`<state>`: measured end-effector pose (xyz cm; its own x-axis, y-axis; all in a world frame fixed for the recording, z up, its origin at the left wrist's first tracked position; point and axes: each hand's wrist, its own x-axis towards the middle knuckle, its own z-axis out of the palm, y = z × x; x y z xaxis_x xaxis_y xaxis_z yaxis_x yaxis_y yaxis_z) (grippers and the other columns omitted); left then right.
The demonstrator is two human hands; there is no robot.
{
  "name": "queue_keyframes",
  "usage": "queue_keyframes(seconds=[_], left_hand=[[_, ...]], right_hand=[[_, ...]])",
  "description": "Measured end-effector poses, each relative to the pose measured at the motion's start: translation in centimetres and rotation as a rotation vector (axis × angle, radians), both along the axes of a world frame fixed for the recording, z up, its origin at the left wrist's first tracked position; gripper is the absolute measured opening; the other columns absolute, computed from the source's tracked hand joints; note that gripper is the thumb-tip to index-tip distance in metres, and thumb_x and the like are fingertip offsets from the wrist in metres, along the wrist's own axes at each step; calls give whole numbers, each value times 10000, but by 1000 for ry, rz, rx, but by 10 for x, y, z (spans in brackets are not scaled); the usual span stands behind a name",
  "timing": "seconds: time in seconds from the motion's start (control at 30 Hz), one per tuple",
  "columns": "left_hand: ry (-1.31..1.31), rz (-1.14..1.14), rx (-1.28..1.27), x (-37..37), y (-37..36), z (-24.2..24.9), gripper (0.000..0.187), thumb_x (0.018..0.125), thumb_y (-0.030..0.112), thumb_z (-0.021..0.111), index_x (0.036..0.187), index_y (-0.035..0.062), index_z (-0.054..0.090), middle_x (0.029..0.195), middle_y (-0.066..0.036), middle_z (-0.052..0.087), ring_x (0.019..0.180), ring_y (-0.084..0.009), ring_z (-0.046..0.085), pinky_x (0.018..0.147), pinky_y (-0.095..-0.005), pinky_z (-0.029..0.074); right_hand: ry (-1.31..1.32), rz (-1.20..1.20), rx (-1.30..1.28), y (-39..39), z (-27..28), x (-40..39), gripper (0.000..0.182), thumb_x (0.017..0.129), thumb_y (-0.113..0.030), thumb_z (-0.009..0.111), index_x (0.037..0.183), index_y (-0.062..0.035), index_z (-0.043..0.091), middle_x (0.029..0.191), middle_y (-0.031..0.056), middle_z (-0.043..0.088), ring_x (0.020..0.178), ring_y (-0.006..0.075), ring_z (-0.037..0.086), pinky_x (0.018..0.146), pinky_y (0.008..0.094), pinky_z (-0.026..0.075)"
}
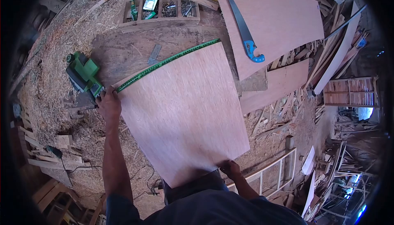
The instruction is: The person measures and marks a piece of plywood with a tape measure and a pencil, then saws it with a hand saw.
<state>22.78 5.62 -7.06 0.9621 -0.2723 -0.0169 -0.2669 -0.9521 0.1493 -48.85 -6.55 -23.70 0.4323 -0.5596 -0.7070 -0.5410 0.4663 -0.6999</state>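
spans the plywood sheet point(188, 106) between both grips, with left hand point(108, 102) stretched forward to the far-left corner and right hand point(230, 168) set low at the near edge. shows, from the left grip, the blue-handled saw point(245, 32) well off to the right, the green planer point(85, 74) just past, and the green tape point(168, 63) held under curled fingers along the far edge. cannot tell pinch from light touch at the shadowed right fingers, nor make out the tape's near end, covered by the left.
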Motion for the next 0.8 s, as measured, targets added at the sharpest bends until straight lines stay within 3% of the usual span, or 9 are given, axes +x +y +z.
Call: queue_keyframes(seconds=[0.07, 0.2, 0.3, 0.37, 0.4, 0.47, 0.7, 0.77, 0.8], left_hand=[[-22, -8, -5, 0, -1, -1, 191, 1046, 280, 619, 1225, 264, 683, 1282, -99, 676, 1249, -489, 594, 943, -657, 547], [-18, -81, -63, 0, -1, -1, 174, 1027, 256, 643, 1194, 252, 692, 1259, -87, 682, 1248, -455, 601, 939, -648, 545], [-7, -114, -46, 3, -3, -3, 162, 1021, 250, 653, 1177, 248, 696, 1246, -78, 687, 1248, -437, 605, 926, -657, 541], [-17, -105, -31, 5, -4, -5, 158, 1020, 250, 656, 1172, 247, 698, 1239, -76, 688, 1241, -429, 608, 916, -663, 539], [-31, -90, -34, 5, -4, -7, 157, 1020, 251, 657, 1172, 247, 699, 1237, -76, 688, 1235, -426, 611, 912, -664, 539], [-42, -70, -35, 8, -2, -12, 154, 1021, 253, 658, 1169, 248, 701, 1233, -76, 688, 1229, -422, 612, 908, -666, 538], [-52, -100, -65, 20, 11, -34, 238, 1025, 262, 653, 1256, 265, 706, 1253, -69, 680, 1254, -406, 597, 926, -673, 532], [-127, -97, -94, 20, 15, -46, 274, 1021, 261, 656, 1288, 278, 713, 1260, -59, 681, 1257, -392, 595, 931, -681, 524], [-187, -86, -91, 17, 11, -48, 288, 1017, 259, 659, 1298, 284, 719, 1259, -51, 683, 1255, -383, 595, 933, -685, 519]], right_hand=[[63, 159, -104, -1, 2, 0, 308, 1137, -283, 461, 1247, -46, 624, 1208, 167, 719, 1133, 344, 709, 1012, 579, 556], [47, 236, -179, -2, 13, 10, 333, 1139, -287, 438, 1256, -38, 626, 1230, 176, 722, 1163, 371, 706, 1028, 603, 547], [148, 536, -315, -8, 41, 27, 334, 1141, -277, 426, 1274, -36, 615, 1262, 185, 711, 1192, 383, 697, 1044, 617, 541], [151, 532, -311, -8, 41, 29, 329, 1142, -267, 425, 1287, -35, 607, 1290, 190, 701, 1210, 381, 690, 1052, 616, 542], [94, 394, -258, -2, 10, 7, 325, 1142, -262, 428, 1293, -35, 605, 1304, 193, 695, 1217, 378, 686, 1056, 612, 543], [43, 278, -212, 0, 0, -2, 315, 1141, -252, 437, 1300, -37, 604, 1314, 195, 690, 1224, 373, 681, 1061, 608, 542], [88, 381, -269, -6, 8, -2, 299, 1134, -253, 461, 1313, -64, 608, 1252, 184, 697, 1183, 376, 686, 1065, 613, 527], [77, 140, -60, -13, 21, 12, 294, 1132, -257, 468, 1310, -70, 609, 1239, 179, 699, 1181, 373, 685, 1046, 606, 535], [38, -172, 190, -13, 39, 25, 291, 1131, -257, 470, 1306, -73, 610, 1237, 176, 700, 1186, 371, 682, 1036, 603, 540]])
